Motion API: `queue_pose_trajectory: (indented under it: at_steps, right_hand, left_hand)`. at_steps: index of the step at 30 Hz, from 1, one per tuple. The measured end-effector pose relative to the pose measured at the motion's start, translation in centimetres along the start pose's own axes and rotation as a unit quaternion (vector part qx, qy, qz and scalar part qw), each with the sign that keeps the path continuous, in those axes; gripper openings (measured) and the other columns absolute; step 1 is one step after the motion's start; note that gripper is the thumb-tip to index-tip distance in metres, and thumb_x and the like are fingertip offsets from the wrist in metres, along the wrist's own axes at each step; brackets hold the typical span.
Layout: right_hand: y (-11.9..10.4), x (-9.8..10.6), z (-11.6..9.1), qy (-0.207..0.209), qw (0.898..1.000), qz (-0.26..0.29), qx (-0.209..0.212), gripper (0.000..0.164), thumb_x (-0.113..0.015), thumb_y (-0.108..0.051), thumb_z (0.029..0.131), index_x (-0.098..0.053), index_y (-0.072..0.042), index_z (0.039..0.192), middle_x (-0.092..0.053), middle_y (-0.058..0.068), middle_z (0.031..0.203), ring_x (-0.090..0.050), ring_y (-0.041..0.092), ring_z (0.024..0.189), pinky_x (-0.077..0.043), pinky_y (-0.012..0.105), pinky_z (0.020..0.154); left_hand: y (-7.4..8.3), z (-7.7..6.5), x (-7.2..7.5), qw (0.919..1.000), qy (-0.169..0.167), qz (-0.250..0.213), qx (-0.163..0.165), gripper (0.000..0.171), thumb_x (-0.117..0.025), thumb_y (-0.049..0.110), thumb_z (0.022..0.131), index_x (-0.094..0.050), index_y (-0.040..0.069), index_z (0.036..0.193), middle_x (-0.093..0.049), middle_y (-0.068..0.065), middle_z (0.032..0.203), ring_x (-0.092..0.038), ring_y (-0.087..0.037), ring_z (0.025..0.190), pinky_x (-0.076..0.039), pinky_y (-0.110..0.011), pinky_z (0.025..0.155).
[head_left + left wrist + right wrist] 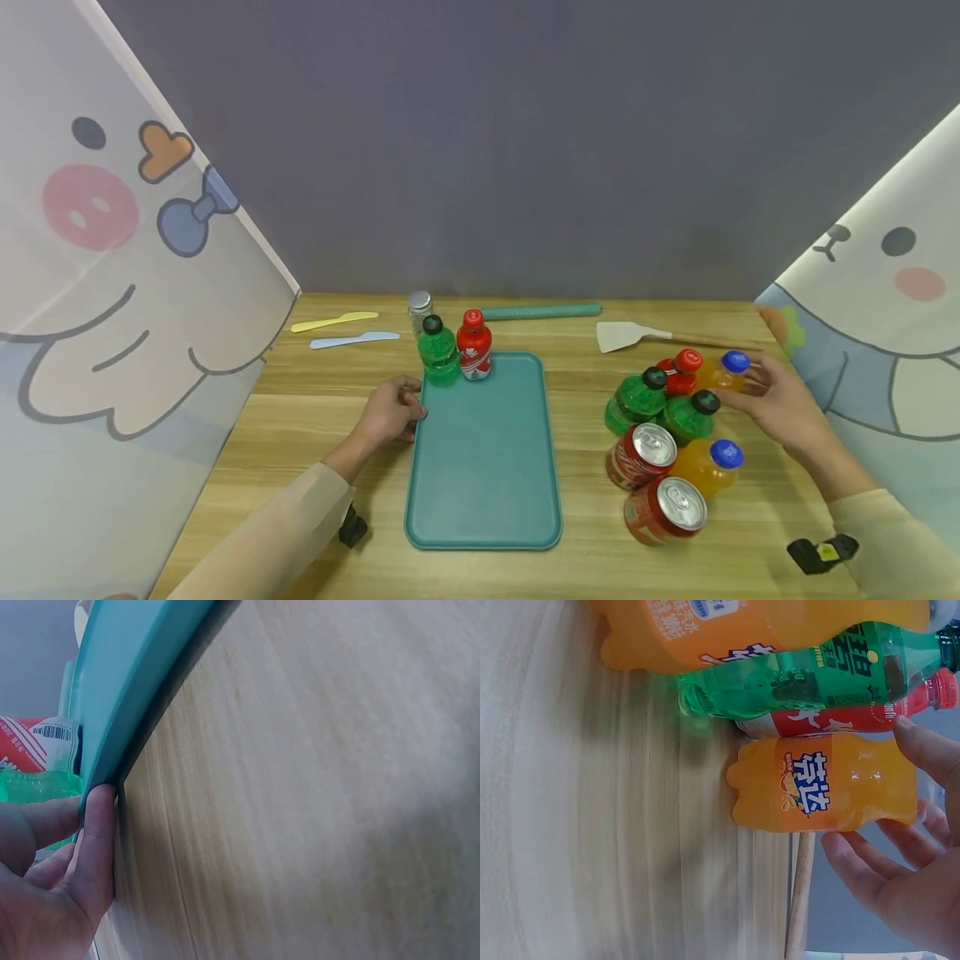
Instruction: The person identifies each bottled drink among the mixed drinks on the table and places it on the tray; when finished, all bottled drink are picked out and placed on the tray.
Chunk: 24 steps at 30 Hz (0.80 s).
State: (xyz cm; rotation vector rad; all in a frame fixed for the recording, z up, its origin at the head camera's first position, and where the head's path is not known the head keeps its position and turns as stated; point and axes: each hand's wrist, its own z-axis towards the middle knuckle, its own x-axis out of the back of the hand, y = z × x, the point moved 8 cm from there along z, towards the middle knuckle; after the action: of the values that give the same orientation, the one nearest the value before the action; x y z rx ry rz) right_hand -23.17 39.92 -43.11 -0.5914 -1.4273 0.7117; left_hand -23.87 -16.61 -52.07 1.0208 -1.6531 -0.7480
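Left hand [392, 410] pinches the tray [487, 467] by its left edge, two bottles [474, 348] aboard; right hand [780, 404] spreads fingers wide around one of two orange bottles [821, 784].

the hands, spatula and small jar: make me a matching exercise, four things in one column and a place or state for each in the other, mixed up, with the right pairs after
Column one
1. Left hand
2. Spatula
3. Right hand
4. Small jar

Column two
A. Upright, silver-topped
B. Fingers about an orange bottle
C. At the edge of the tray
D. Lying flat, partly white

Right pairs: 1-C, 2-D, 3-B, 4-A
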Motion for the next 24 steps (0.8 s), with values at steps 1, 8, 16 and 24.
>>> queue_pose_trajectory:
  at_steps: [1, 8, 16, 24]
  right_hand:
    - [0.1, 0.1, 0.0, 0.001, 1.0, 0.002, -0.002, 0.062, -0.081, -0.02, 0.09, -0.049, -0.002, 0.14, -0.06, -0.022, 0.116, -0.051, -0.019, 0.098, -0.051, 0.003, 0.076]
    - [0.1, 1.1, 0.1, 0.008, 0.999, -0.022, -0.037, 0.066, -0.082, -0.032, 0.089, -0.048, -0.01, 0.142, -0.054, -0.016, 0.121, -0.059, 0.009, 0.109, -0.049, 0.003, 0.073]
    - [-1.4, 3.6, -0.1, 0.024, 0.999, -0.007, -0.033, 0.065, -0.079, -0.028, 0.092, -0.049, -0.014, 0.148, -0.052, -0.034, 0.111, -0.048, -0.02, 0.093, -0.053, 0.007, 0.069]
    - [-5.0, 6.6, -0.4, 0.075, 0.996, -0.036, -0.005, 0.056, -0.08, -0.024, 0.092, -0.054, -0.018, 0.142, -0.054, -0.038, 0.106, -0.049, -0.019, 0.093, -0.048, 0.003, 0.067]
  left_hand:
    - [0.0, 0.0, 0.0, 1.0, 0.0, 0.0, 0.0, 0.043, -0.07, -0.006, 0.092, -0.057, -0.002, 0.132, -0.061, -0.014, 0.093, -0.066, -0.019, 0.064, -0.063, -0.037, 0.051]
    - [0.1, 0.1, 0.0, 1.0, -0.004, 0.002, -0.002, 0.043, -0.07, -0.007, 0.091, -0.057, -0.003, 0.132, -0.061, -0.014, 0.092, -0.065, -0.018, 0.061, -0.063, -0.036, 0.05]
    - [0.3, 0.1, 0.1, 1.0, -0.005, -0.001, -0.002, 0.043, -0.069, -0.007, 0.092, -0.057, -0.003, 0.133, -0.061, -0.014, 0.093, -0.065, -0.018, 0.062, -0.063, -0.036, 0.051]
    - [0.3, -0.1, 0.1, 1.0, -0.007, -0.007, -0.001, 0.043, -0.069, -0.007, 0.092, -0.056, -0.004, 0.133, -0.061, -0.013, 0.092, -0.065, -0.018, 0.062, -0.063, -0.036, 0.05]
